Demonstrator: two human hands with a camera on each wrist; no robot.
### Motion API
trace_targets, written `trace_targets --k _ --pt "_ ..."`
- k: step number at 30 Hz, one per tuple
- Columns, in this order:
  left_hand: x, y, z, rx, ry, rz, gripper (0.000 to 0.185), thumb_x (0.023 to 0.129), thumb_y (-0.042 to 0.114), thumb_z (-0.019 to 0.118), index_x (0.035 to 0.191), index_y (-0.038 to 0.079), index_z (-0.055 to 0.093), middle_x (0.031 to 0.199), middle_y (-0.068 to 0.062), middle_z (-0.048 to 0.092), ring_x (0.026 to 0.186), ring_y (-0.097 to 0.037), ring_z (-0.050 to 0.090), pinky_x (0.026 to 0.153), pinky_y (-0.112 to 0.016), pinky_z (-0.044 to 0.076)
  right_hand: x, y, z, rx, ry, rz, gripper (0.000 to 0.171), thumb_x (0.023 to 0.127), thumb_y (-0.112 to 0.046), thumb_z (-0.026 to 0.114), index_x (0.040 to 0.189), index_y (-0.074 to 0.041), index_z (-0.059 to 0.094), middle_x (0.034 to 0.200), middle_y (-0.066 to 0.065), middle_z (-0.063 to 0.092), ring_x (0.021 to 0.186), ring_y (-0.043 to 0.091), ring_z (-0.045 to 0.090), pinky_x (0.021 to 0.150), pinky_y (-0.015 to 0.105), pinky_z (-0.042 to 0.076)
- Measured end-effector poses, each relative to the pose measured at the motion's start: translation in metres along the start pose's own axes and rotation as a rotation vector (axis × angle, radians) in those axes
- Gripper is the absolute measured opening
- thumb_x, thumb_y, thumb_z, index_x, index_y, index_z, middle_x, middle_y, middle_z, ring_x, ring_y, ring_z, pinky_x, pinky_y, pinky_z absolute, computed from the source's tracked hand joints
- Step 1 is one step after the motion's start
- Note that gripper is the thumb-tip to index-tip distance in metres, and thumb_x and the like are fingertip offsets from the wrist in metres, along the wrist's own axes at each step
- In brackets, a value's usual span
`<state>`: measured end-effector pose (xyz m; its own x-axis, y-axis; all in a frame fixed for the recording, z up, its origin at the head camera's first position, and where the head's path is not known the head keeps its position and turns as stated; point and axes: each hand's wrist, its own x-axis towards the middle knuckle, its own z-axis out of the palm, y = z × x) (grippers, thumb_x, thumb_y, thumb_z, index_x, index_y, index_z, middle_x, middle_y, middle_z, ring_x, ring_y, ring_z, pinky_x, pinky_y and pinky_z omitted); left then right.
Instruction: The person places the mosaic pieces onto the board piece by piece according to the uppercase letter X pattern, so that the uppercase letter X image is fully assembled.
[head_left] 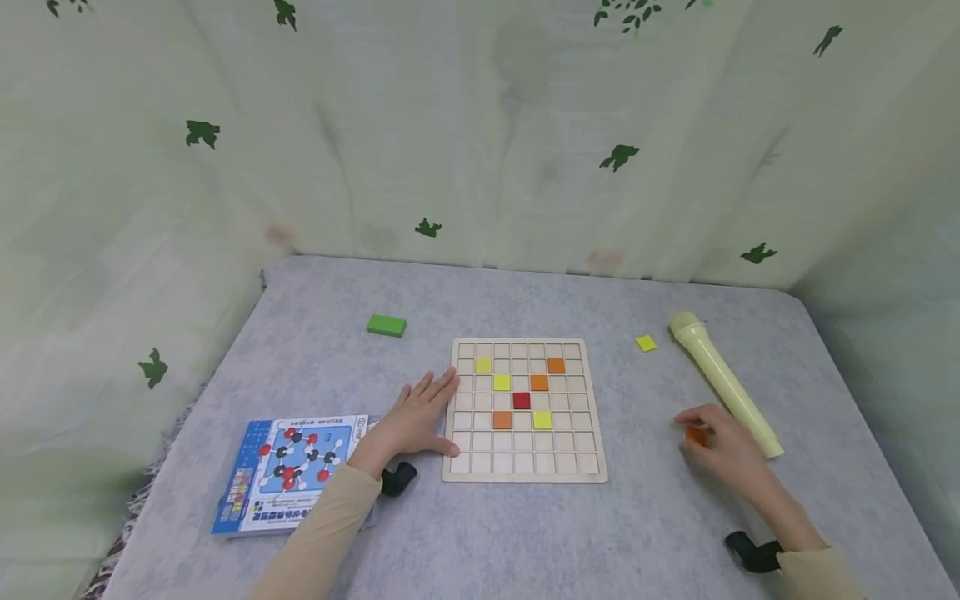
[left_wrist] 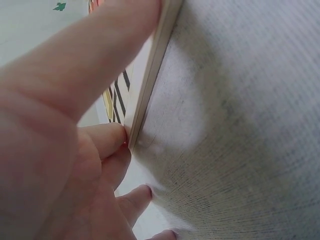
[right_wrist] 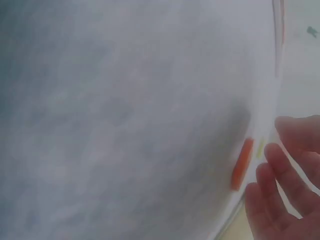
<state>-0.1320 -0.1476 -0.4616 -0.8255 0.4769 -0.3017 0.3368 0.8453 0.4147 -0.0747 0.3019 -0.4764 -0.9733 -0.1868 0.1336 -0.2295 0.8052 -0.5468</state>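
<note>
Grey cloth-covered table [head_left: 525, 533] enclosed by pale green curtains printed with dark leaves. Left hand [head_left: 416, 417] laid flat, fingers straight and spread, pressed against the left edge of the wooden grid board [head_left: 522, 471], thumb at its near corner (apparently to steady it against sliding); same contact confirmed in the left wrist view, fingertips [left_wrist: 107, 137] touching the board rim [left_wrist: 150, 85]. Right hand [head_left: 723, 446] resting on the table well to the right of the board, fingers loosely curved over an orange tile [head_left: 695, 434]; in the right wrist view the orange tile [right_wrist: 241, 164] lying flat on the cloth just beside the fingertips [right_wrist: 280, 160], close to or lightly touching but not pinched or lifted. Pale yellow cylinder [head_left: 723, 383] just beyond the right hand; loose yellow tile [head_left: 646, 342] farther ahead, left of the cylinder's far end. Seven coloured tiles seated in board cells: yellow, orange, one red [head_left: 521, 401]. Green block [head_left: 386, 325] ahead of the left hand; molecule-kit booklet [head_left: 288, 475] to its left.
</note>
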Motion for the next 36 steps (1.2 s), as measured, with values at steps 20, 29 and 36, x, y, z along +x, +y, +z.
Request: trace_targets --k 20,29,36 --pt "0.001 0.001 0.0 -0.009 -0.004 -0.009 0.108 0.074 0.042 0.08 0.153 0.004 0.017 0.159 -0.009 0.008 0.143 -0.037 0.001 0.11 -0.061 0.005 0.041 -0.056 0.034 0.059 -0.064 -0.204 0.027 0.074 0.008 0.076 0.097 0.0 0.065 0.094 0.004 0.06 0.084 0.019 0.06 0.071 0.033 0.053" --pt "0.002 0.0 0.003 -0.009 -0.005 -0.008 0.108 0.074 0.043 0.08 0.153 0.005 0.018 0.16 -0.009 0.008 0.144 -0.036 0.001 0.11 -0.06 0.005 0.065 -0.137 0.085 0.166 -0.251 -0.357 0.022 0.081 0.001 0.072 0.1 -0.006 0.065 0.099 -0.001 0.059 0.089 0.014 0.054 0.078 0.029 0.05" --pt "0.0 -0.001 0.002 -0.005 0.004 0.0 0.107 0.074 0.043 0.08 0.153 0.005 0.019 0.159 -0.009 0.009 0.143 -0.037 0.002 0.11 -0.061 0.007 0.074 -0.181 0.121 0.05 -0.369 -0.436 0.02 0.084 -0.002 0.068 0.104 -0.007 0.065 0.102 -0.001 0.06 0.094 0.013 0.052 0.086 0.025 0.047"
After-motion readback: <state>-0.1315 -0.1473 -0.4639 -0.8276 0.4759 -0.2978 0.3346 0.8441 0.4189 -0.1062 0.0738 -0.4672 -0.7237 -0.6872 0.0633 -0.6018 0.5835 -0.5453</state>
